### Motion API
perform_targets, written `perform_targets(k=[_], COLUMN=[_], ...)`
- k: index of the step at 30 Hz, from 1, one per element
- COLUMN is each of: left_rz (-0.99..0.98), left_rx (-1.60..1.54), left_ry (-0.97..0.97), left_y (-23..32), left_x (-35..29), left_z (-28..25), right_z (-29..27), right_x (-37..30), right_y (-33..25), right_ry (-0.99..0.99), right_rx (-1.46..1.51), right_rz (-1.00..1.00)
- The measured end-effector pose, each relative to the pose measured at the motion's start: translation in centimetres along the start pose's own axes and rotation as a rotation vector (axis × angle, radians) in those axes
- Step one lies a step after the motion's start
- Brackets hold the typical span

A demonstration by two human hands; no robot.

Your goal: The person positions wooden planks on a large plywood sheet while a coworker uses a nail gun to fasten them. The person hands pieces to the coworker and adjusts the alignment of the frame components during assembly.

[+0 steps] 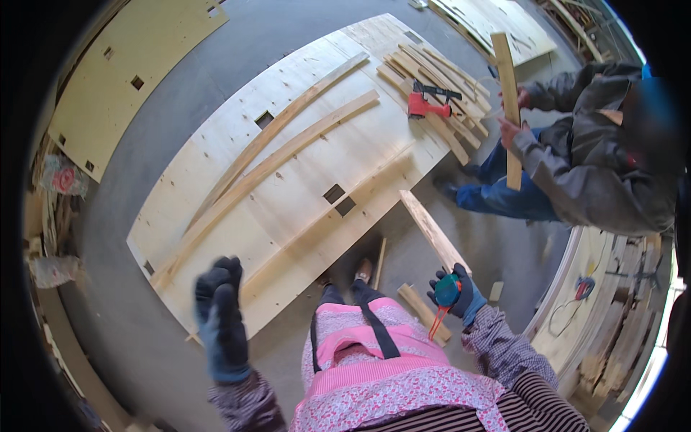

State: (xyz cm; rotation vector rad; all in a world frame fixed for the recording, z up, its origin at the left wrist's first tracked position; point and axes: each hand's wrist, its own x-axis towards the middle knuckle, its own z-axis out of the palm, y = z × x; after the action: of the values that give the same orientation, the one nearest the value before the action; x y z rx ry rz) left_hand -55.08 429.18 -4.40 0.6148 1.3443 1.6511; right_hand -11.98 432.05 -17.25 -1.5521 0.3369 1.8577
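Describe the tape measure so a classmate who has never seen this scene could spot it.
Find the pink apron at the bottom, then the gloved right hand to its upper right. The tape measure sits in that hand. Rounded and teal, with an orange strap, it differs from the long, pale board above.

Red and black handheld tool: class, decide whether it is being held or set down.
Set down: the red and black handheld tool rests on the loose pale wooden strips, with nobody holding it.
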Motion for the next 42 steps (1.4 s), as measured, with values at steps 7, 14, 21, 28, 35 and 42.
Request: perform_targets(k=[7, 14, 21, 28, 35, 42], left_rz=[-0.01, 0.008, -0.029, -0.085, -0.101, -0.129], left_rx=[-0.139, -0.532, -0.683, -0.738, -0.719, -0.767], left_ry=[-0.633, -1.016, -1.083, -1.038, -1.083, -1.112], left_y=[9.8, 8.4, 6.8, 6.9, 6.5, 6.4], left_x=[-0.4, -3.2, -2.5, -2.6, -2.2, -3.1], left_z=[8.2, 7.1, 7.2, 5.6, 7.0, 7.4], right_z=[2.3, 2.6, 3.5, 3.0, 3.0, 3.1], right_x=[0.5, 0.8, 0.2, 1.6, 1.3, 1.3], right_y=[0.7, 3.1, 4.1, 4.7, 4.9, 5.1], right_ry=[0.082, 0.039, 0.121, 0.036, 0.047, 0.067], right_rx=[-0.064, -0.121, -0.097, -0.142, -0.08, -0.082], right_rz=[0.039, 0.119, 0.092, 0.109, 0.171, 0.187])
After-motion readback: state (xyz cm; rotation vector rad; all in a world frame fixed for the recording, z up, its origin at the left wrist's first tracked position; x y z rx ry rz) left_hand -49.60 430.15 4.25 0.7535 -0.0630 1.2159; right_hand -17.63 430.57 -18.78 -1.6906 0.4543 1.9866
